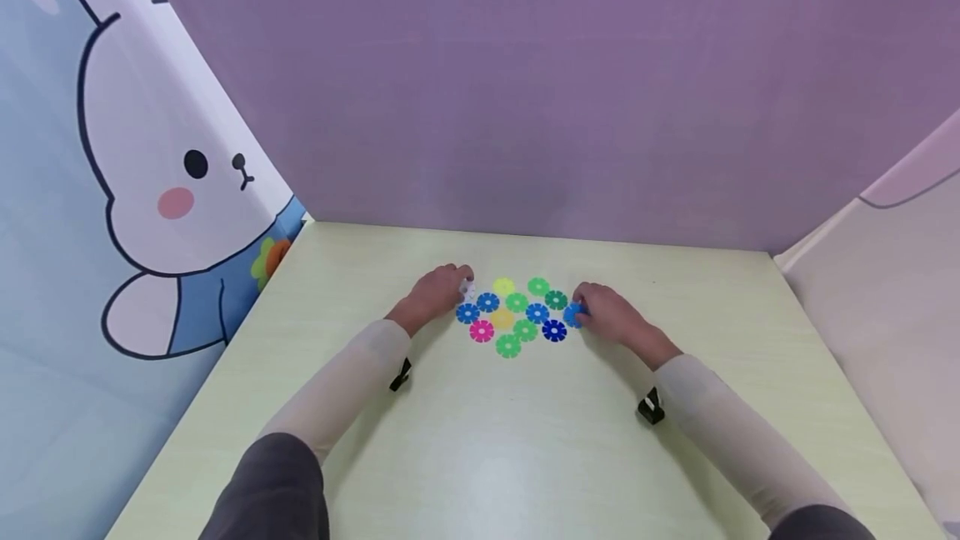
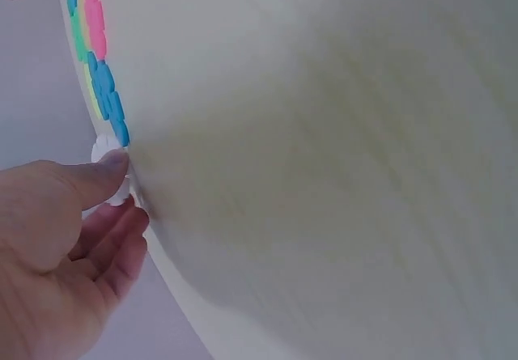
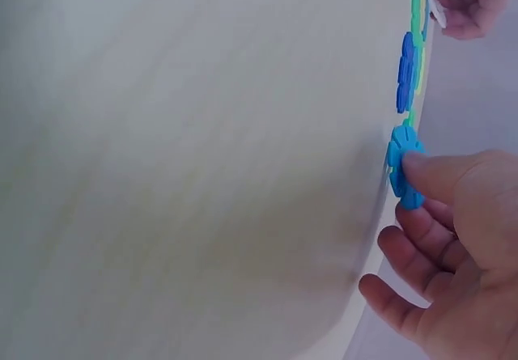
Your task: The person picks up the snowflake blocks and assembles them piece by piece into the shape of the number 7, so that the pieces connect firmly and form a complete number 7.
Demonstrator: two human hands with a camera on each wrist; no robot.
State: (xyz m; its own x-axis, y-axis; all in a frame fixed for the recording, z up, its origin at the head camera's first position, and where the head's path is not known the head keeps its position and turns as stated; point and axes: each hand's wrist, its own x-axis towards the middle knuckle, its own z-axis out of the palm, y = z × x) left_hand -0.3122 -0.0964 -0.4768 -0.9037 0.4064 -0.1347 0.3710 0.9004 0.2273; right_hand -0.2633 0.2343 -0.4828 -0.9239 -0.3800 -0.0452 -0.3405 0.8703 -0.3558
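Observation:
Several flower-shaped plastic discs lie in a cluster on the table, among them a pink disc [image 1: 482, 331], a dark blue disc [image 1: 554, 330] and a yellow disc [image 1: 504, 286]. At the cluster's left edge my left hand [image 1: 441, 290] pinches a white disc [image 2: 106, 147] between thumb and fingers, tilted on edge. On the opposite side my right hand [image 1: 611, 312] holds a light blue disc [image 3: 405, 166], its thumb pressed on the disc's face and fingertips behind. Both held discs are close beside the others.
The pale table [image 1: 510, 440] meets a purple backdrop [image 1: 540, 107] behind the discs. To the left stands a panel with a cartoon rabbit [image 1: 172, 148]. A white panel [image 1: 885, 290] borders the right side. Small black clips [image 1: 651, 407] hang under the sleeves.

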